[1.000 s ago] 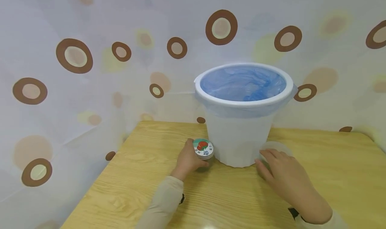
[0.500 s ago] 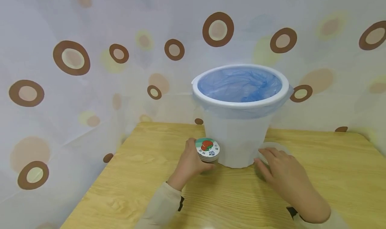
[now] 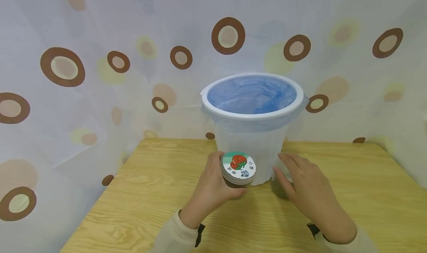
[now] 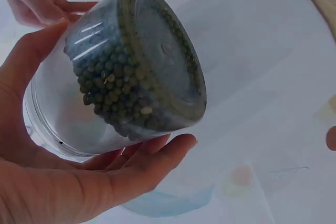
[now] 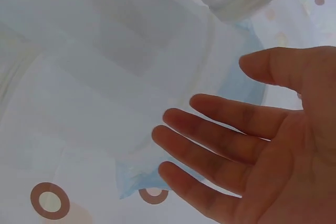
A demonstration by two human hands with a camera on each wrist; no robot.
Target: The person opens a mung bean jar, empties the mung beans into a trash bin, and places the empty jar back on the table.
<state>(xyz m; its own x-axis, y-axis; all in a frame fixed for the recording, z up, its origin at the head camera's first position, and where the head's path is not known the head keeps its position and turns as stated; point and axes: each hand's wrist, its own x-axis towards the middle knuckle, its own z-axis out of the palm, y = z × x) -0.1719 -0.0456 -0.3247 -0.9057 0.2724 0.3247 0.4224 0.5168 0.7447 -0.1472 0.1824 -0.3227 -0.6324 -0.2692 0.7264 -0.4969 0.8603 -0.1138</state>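
My left hand (image 3: 211,182) grips a clear plastic jar (image 4: 115,72) around its side, thumb and fingers curled on it. Small green beans (image 4: 113,80) fill part of the jar, and its lid (image 3: 238,167) carries a picture of red fruit. In the head view the jar is in front of the white bin (image 3: 233,140). Fingers apart, my right hand (image 5: 262,145) holds nothing and is right of the bin's base. Behind it stands another clear container (image 3: 281,189), mostly hidden by the hand; whether the fingers touch it I cannot tell.
A blue plastic bag (image 3: 250,93) lines the bin, its edge folded over the rim. The bin stands on a wood-grain table (image 3: 133,208). A patterned sheet (image 3: 150,75) hangs behind and left of the table.
My left hand has raised the jar of beans off the table and brought it right and nearer. The right hand keeps nearly the same pose. The whole head view has shifted slightly.
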